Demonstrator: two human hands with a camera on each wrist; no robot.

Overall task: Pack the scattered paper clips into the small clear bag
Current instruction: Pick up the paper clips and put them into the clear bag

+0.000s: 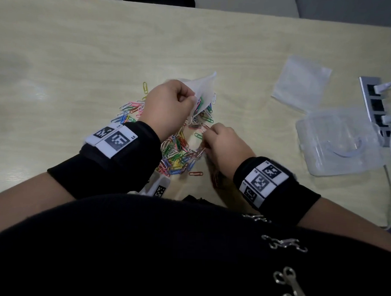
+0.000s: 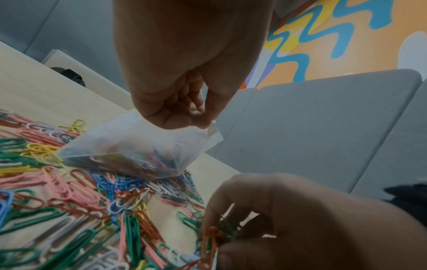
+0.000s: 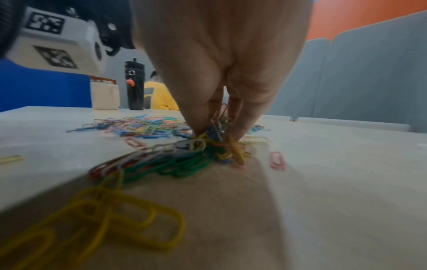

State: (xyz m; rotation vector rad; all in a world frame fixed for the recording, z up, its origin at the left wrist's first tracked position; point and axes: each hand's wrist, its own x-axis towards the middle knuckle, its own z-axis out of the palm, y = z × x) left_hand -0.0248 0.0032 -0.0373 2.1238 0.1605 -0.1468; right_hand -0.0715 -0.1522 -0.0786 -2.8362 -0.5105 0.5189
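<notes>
- On the right side of the table (image 1: 83, 44), we are seeing a clear plastic box (image 1: 336, 141) lying open, with a stack of spare bags (image 1: 302, 83) just beyond it and a metal hub (image 1: 376, 107) with white plugs beside both.
- At the far edge, in the right wrist view, a black bottle (image 3: 135, 85) is standing next to a cream pouch (image 3: 105, 95), and a person in a yellow top is sitting behind them.
- Grey partition panels (image 2: 312, 127) are standing behind the table.
- Close to our body, the black wrist bands (image 1: 268, 183) with printed markers are covering part of the pile from the head view.
- Between our two hands, the paper clips (image 1: 176, 151) are lying in a loose, many-coloured heap on the wood.
- Our left hand (image 1: 167, 107) is pinching the top edge of the small clear bag (image 2: 138, 146), which is hanging mouth-up with its bottom resting on the heap; some clips are already showing inside it.
- Our right hand (image 1: 225, 146) is sitting just below and right of the bag, fingertips (image 3: 240, 126) curled down and gripping a bunch of clips at the table surface.
- A few single clips are lying apart from the heap, one red one (image 1: 196, 173) nearest our body.
</notes>
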